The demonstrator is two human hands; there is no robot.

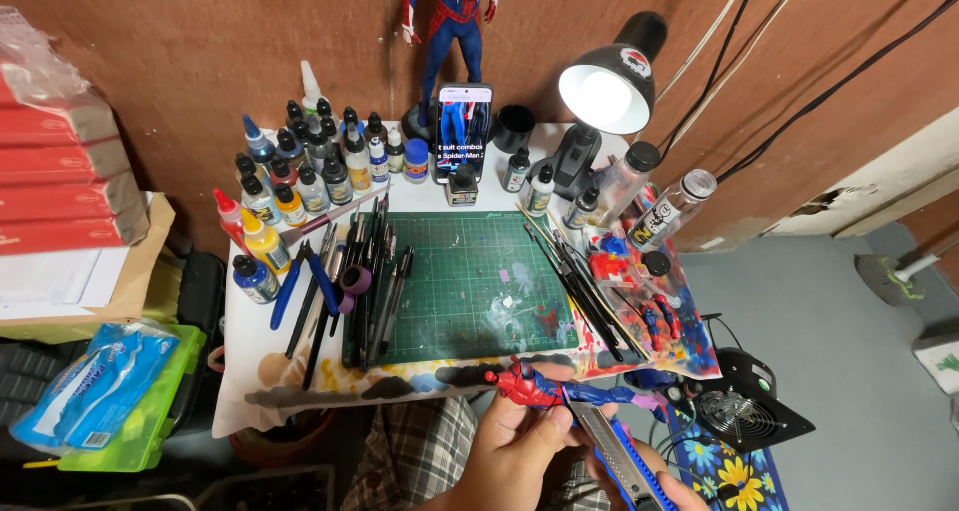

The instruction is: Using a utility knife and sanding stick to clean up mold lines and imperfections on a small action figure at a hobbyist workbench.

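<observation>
My left hand (511, 449) holds a small red and blue action figure (544, 386) lying sideways, just below the front edge of the table. My right hand (667, 489) grips a blue and grey utility knife (617, 453) whose blade end points up toward the figure's middle. Most of the right hand is cut off by the bottom edge of the view. Both hands hover above my lap in plaid shorts (425, 456).
A green cutting mat (470, 281) lies on a paint-stained white table (250, 366). Several paint bottles (300, 171) stand at the back left, tools and brushes (350, 291) flank the mat. A lit desk lamp (609, 81), a phone (464, 126) and a tall figure (452, 31) stand behind. A small fan (744, 411) sits at the right.
</observation>
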